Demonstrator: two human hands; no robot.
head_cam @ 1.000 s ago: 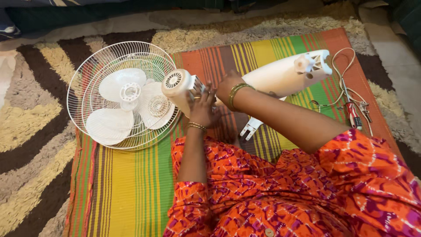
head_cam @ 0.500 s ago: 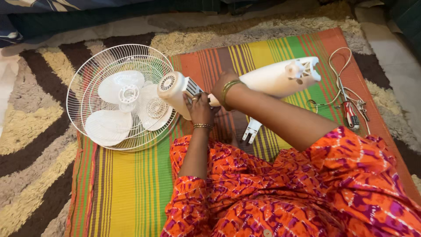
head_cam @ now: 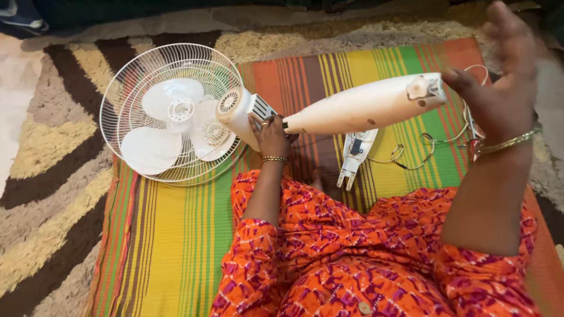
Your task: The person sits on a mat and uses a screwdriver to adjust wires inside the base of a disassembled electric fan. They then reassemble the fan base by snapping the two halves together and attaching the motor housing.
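The right hand (head_cam: 502, 76) was motion-blurred, its fingertips cut off by the top edge just beyond the fan's stand (head_cam: 364, 107). Below the stand, the left hand (head_cam: 270, 135) hid the joint to the motor housing (head_cam: 238, 111). Right of the stand, the wrist covered part of the wires (head_cam: 423, 149).

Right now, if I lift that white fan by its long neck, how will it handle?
Probably front-heavy: the wire cage and motor housing sit at one end of the neck. The round cage may roll or swing sideways. The neck looks like stiff, smooth plastic, so perhaps slippery; the left hand already steadies its joint.
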